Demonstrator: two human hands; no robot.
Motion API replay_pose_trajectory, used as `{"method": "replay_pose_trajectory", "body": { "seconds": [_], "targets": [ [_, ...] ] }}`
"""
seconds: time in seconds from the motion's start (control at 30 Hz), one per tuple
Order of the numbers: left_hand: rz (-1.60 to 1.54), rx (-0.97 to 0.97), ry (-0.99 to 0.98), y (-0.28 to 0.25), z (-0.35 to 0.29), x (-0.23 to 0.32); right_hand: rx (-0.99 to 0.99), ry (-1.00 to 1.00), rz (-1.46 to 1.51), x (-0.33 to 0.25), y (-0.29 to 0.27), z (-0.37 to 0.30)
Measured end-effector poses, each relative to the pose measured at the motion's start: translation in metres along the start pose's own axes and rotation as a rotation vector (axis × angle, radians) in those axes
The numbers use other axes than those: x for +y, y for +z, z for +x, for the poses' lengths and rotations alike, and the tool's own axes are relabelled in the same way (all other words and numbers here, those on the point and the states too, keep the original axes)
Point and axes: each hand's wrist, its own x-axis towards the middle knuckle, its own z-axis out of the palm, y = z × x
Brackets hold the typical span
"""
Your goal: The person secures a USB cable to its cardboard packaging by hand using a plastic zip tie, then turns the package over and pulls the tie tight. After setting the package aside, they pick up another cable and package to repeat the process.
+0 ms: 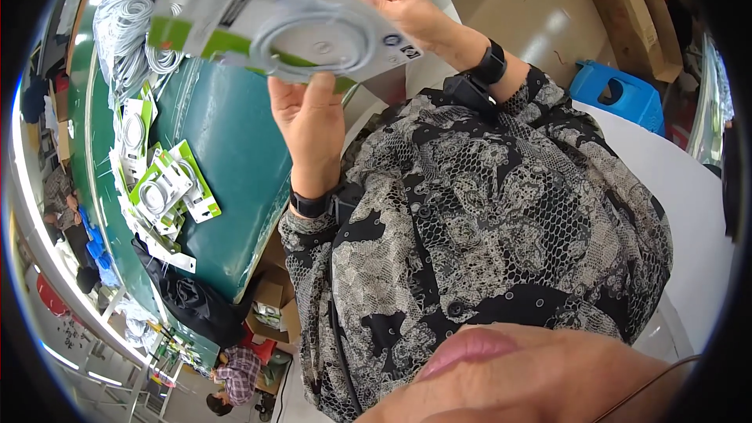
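A white backing card [258,16] with a green strip along one edge, carrying a coiled pale cable [313,39] on its face, is held up in the air above the near edge of a green table [235,157], close to the camera. The card tilts, its green edge facing the table. The left hand [309,121] grips the card's lower edge from beneath, thumb pressed on the front face just under the coil, fingers behind and out of sight. The right hand [403,4] closes on the card's right end, fingers curled over its top edge. Both hands are clamped on the same card.

Each wrist bears a black band: left [309,205], right [492,63]. The sleeves and front of a black-and-cream patterned shirt [486,219] fill the middle of the view.

On the table, left of the held card, a loose pile of similar carded cables [168,192] lies fanned out, white and green. Farther up the table lies a heap of loose pale cables [125,31].

To the right stand a blue stool [619,94] and, beyond it, a cardboard box [634,19]. A black bag [192,301] hangs at the table's lower edge. Other people sit at the far left [66,204] and lower left [235,372].
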Motion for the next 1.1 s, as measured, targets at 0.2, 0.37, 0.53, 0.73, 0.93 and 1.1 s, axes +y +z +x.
{"method": "replay_pose_trajectory", "body": {
  "seconds": [0.2,0.37,0.53,0.73,0.93,1.1],
  "targets": [
    [-0.044,0.119,-0.149,-0.005,0.012,0.012,-0.075,-0.236,-0.438,-0.026,0.025,-0.013],
    [-0.041,0.059,-0.169,-0.012,0.01,0.002,-0.206,-0.661,-0.857,-0.03,0.045,-0.01],
    [0.097,0.149,-0.047,-0.021,0.005,0.017,-0.289,-0.598,-0.731,-0.021,0.064,-0.008],
    [-0.017,0.141,-0.376,-0.058,-0.031,0.035,-0.424,-0.869,-0.976,-0.006,0.068,0.014],
    [-0.969,-0.108,-0.6,-0.1,-0.062,0.039,-0.725,-0.853,-0.909,0.018,0.114,0.036],
    [0.134,0.468,-0.19,-0.13,-0.042,0.108,-0.58,-0.62,-0.81,0.054,0.122,0.059]
  ]
}}
